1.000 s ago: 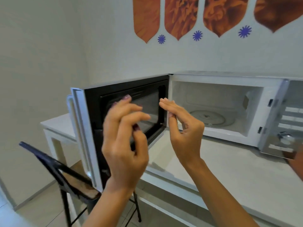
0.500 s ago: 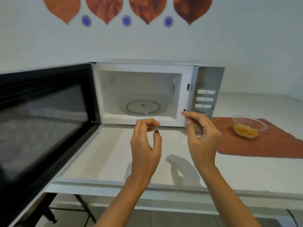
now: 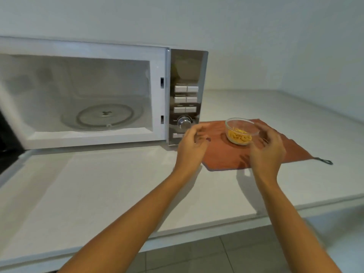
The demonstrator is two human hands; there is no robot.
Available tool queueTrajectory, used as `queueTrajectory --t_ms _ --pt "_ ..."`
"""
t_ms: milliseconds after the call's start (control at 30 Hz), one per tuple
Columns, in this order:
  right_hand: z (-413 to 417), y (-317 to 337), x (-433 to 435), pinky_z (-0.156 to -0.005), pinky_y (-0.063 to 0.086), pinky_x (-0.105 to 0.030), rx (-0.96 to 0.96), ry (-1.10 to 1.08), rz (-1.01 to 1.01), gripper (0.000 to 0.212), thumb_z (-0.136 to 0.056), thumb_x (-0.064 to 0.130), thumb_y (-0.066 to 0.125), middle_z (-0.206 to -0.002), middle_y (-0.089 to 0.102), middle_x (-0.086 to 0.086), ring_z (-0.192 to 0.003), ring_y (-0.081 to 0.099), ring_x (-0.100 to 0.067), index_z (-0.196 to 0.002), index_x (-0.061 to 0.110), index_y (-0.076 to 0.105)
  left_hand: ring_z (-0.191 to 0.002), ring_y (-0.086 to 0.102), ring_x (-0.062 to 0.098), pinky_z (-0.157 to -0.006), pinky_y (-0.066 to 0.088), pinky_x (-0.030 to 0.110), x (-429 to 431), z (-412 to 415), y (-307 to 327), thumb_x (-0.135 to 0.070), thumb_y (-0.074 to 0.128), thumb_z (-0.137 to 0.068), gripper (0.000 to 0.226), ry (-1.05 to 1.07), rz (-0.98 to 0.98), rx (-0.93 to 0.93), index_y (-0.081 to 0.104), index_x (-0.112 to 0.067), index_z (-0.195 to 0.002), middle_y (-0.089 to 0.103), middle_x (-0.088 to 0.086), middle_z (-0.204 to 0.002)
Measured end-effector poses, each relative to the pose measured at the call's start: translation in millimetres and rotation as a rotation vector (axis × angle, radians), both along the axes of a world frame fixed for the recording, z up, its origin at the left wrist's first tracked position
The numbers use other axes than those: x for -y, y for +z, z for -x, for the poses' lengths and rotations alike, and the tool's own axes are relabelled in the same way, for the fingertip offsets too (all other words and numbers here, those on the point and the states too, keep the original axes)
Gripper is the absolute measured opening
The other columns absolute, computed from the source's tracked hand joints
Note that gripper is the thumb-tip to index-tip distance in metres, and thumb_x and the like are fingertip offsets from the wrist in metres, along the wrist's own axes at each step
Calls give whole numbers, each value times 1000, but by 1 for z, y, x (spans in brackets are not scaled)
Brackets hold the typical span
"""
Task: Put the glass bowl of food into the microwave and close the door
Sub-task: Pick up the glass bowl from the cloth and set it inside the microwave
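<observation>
A clear glass bowl (image 3: 241,131) with yellow food in it stands on an orange cloth (image 3: 279,152) to the right of the white microwave (image 3: 157,95). The microwave stands wide open, its cavity bare except for the glass turntable (image 3: 104,117); only a dark sliver of its door (image 3: 7,142) shows at the left edge. My left hand (image 3: 192,143) hovers just left of the bowl, fingers curled and apart, a small gap from the glass. My right hand (image 3: 266,146) curves around the bowl's right side, close to the rim; whether it touches is unclear.
The microwave's control panel (image 3: 186,99) with buttons and a knob sits right behind my left hand. The white counter (image 3: 98,184) spreads in front of the microwave, its front edge near me. The cloth's dark loop (image 3: 325,160) lies at the right.
The view has swung right, away from the door. Both hands have moved right from in front of the microwave opening to either side of the bowl.
</observation>
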State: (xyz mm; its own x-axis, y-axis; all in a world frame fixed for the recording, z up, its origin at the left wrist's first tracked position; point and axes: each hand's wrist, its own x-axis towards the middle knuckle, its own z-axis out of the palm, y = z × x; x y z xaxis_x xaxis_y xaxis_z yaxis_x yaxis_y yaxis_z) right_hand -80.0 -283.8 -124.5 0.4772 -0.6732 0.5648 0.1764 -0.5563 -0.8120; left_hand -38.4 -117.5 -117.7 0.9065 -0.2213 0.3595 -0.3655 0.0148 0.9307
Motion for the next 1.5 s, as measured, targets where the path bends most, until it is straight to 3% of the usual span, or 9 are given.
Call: queueTrajectory --t_ms 133,267,433,567,733,967,1267,1400,1500 --pt "-11 -1 42 -99 47 -31 -218 17 -2 60 -75 7 75 -131 61 -6 -117 58 -21 -130 20 56 -108 54 3 -99 52 33 38 -29 -8 -4 57 -92 34 -115 -139 7 59 -13 -126 57 0 -134" --pt "-22 -6 65 -93 41 -24 -371 49 114 72 -75 13 80 -141 54 -9 -128 52 -27 -139 17 48 -122 50 10 -92 43 10 68 -51 -12 -10 60 -92 45 -169 -133 -75 48 -4 -135 52 8 -141" --pt "-35 -12 82 -103 46 -40 -416 164 38 74 -75 15 80 -143 53 -6 -128 54 -26 -140 27 47 -128 52 26 -105 45 38 97 -73 -23 -41 34 -101 49 -180 -170 -264 42 -15 -142 54 8 -140" --pt "-43 -11 88 -101 48 -42 -424 214 -8 71 -76 16 78 -144 52 -7 -125 56 -26 -139 26 48 -138 42 28 -115 33 43 118 -94 -27 -52 17 -100 61 -222 -42 -436 35 -16 -147 43 11 -150" --pt "-49 -11 88 -94 45 -30 -412 250 -21 69 -78 16 77 -146 50 -7 -128 53 -24 -140 21 46 -131 50 28 -103 39 31 135 -108 -29 -50 13 -101 64 -246 65 -492 51 -12 -135 55 14 -139" --pt "-48 -10 83 -94 40 -26 -378 229 3 68 -78 16 76 -146 50 -7 -132 49 -23 -140 15 47 -111 62 21 -106 45 43 138 -108 -34 -45 24 -101 45 -257 64 -478 66 -28 -98 68 3 -114" --pt "-35 -8 72 -91 41 -22 -332 211 -13 70 -74 16 80 -141 55 -6 -119 52 -10 -137 17 51 -107 62 17 -91 46 28 113 -91 -25 -24 35 -104 36 -388 57 -457 46 -12 -136 65 10 -118" --pt "-17 -6 57 -89 44 -22 -262 188 -45 68 -72 17 82 -138 57 -4 -119 54 -11 -134 20 54 -89 61 8 -81 48 20 92 -71 -11 -23 36 -104 26 -409 37 -454 52 -20 -124 64 -3 -97" --pt "-1 -6 41 -81 45 -11 -225 193 -52 68 -71 16 83 -135 60 -3 -112 53 -5 -133 20 55 -96 61 11 -95 47 24 72 -56 -3 -21 37 -104 29 -423 4 -451 51 -15 -128 65 -3 -95"
